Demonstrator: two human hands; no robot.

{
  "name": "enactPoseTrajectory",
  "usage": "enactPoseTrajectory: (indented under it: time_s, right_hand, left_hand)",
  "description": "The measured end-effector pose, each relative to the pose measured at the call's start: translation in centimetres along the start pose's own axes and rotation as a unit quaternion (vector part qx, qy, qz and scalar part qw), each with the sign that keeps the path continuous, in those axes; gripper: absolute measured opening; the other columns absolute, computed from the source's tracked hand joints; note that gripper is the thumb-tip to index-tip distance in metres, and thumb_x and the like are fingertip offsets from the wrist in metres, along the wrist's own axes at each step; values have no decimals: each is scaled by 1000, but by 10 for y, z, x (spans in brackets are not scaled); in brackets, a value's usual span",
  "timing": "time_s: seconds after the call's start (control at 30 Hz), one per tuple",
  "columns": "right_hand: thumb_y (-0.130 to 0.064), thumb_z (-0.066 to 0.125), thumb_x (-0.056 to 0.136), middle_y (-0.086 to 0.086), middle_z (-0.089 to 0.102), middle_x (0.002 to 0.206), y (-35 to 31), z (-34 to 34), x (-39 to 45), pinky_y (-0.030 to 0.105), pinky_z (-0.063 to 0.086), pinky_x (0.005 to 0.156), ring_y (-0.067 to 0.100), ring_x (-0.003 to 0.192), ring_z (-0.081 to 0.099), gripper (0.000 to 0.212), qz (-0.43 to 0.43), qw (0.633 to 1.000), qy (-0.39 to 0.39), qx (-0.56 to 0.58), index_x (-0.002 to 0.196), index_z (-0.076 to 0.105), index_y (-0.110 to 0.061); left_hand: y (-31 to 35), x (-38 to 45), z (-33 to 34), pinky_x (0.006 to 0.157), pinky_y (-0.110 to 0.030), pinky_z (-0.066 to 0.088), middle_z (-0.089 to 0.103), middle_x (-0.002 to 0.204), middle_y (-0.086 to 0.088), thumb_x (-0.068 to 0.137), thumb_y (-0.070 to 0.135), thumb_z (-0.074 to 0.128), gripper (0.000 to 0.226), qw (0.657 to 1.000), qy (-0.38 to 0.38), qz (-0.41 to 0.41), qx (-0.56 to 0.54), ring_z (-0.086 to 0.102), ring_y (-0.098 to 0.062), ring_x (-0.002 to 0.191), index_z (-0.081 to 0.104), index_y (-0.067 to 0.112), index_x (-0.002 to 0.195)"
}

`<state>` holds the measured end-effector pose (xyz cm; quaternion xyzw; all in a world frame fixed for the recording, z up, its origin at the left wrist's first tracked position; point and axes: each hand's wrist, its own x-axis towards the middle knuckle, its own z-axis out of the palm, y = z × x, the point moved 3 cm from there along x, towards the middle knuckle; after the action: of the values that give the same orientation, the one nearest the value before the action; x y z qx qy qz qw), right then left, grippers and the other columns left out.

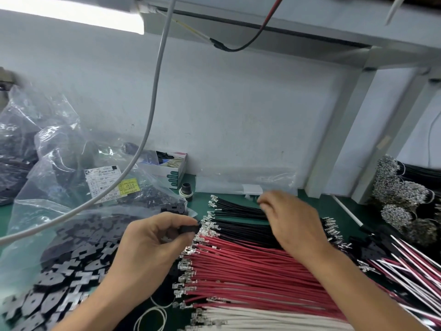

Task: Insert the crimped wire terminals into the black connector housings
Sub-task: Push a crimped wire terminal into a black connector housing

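Head view: left hand (152,237) pinches a black connector housing (189,229) near the bench middle; right hand (286,218) fingers curl onto the black wires (238,207), apparently picking one; next, align its terminal.

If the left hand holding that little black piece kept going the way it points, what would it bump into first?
Probably the metal terminals on the black wires: the left hand points its black connector housing right at them, almost touching, though depth is unclear.

Right hand (290,218) fingers blurred, grasp on black wires (241,207) unclear; bag label (105,181) print unreadable.
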<state>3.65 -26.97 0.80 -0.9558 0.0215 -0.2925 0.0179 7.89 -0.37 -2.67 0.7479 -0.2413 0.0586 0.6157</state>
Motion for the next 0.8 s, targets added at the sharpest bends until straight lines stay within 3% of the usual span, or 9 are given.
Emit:
enactPoseTrajectory:
  time_s: [0.07, 0.13, 0.23, 0.33, 0.4, 0.53, 0.6, 0.67, 0.8]
  right_hand:
    - [-27, 49, 104, -15, 59, 94, 2, -22, 9, 13, 34, 63, 2, 78, 51, 14, 33, 994, 86, 50, 105, 62, -26]
    - [-18, 54, 102, -8, 60, 96, -2, -50, 17, 23, 45, 65, 7, 81, 54, 11, 28, 974, 198, 108, 106, 64, -19]
    - [-11, 58, 100, -1, 59, 94, -24, -80, 19, 27, 45, 64, 14, 78, 55, 12, -54, 950, 289, 108, 108, 67, -12]
    - [3, 70, 89, 4, 59, 86, -59, -72, 1, 24, 44, 56, 17, 73, 54, 18, -169, 958, 231, 14, 103, 71, -8]
    - [6, 75, 82, 2, 58, 84, -72, -51, -18, 23, 47, 52, 14, 71, 52, 23, -198, 967, 161, -7, 100, 72, -9]
    - [-5, 76, 88, -5, 58, 88, -71, -24, -50, 28, 51, 54, 12, 76, 55, 17, -146, 980, 114, 78, 101, 73, -15]
    - [-17, 66, 96, -8, 58, 89, -67, -22, -58, 27, 51, 57, 10, 78, 57, 9, -118, 978, 124, 123, 101, 73, -18]
    - [-27, 58, 99, -11, 58, 90, -65, -22, -62, 26, 51, 62, 8, 81, 58, 17, -90, 976, 125, 156, 100, 74, -20]
    - [-27, 59, 98, -15, 59, 93, -60, -26, -64, 26, 51, 69, 8, 86, 61, 16, -55, 968, 113, 219, 100, 74, -22]
  left_hand:
    - [1, 0, 1, 68, -18, 58, 79, 87, 7, 79, 9, 84, 33, 1000, -6, 2, 2, 72, -12, 73, 81, 40, 88]
    - [1, -1, 2, 71, -23, 61, 79, 90, 6, 78, 7, 85, 33, 1000, -9, 0, -9, 73, -14, 77, 82, 38, 88]
    - [2, -2, 3, 75, -28, 63, 80, 87, 3, 75, 10, 85, 32, 999, -10, -23, -44, 76, -18, 77, 82, 38, 90]
    - [2, -2, 4, 78, -25, 62, 81, 84, 3, 70, 15, 87, 31, 996, -11, -47, -70, 77, -18, 77, 82, 39, 89]
    - [4, -2, 4, 73, -21, 62, 81, 85, 1, 67, 18, 87, 27, 994, -20, -59, -92, 77, -18, 78, 83, 36, 87]
    - [7, -3, 6, 73, -21, 61, 81, 88, -4, 68, 17, 86, 23, 988, -68, -70, -124, 78, -22, 82, 84, 28, 89]
    - [8, -5, 7, 76, -24, 62, 81, 89, -6, 68, 19, 86, 24, 985, -88, -72, -128, 78, -25, 83, 84, 26, 91]
    - [10, -6, 9, 73, -23, 61, 81, 89, -7, 66, 23, 86, 26, 984, -100, -73, -128, 77, -26, 81, 84, 26, 91]
    - [13, -10, 14, 77, -28, 63, 81, 90, -8, 69, 18, 86, 24, 982, -119, -70, -126, 78, -27, 82, 84, 24, 93]
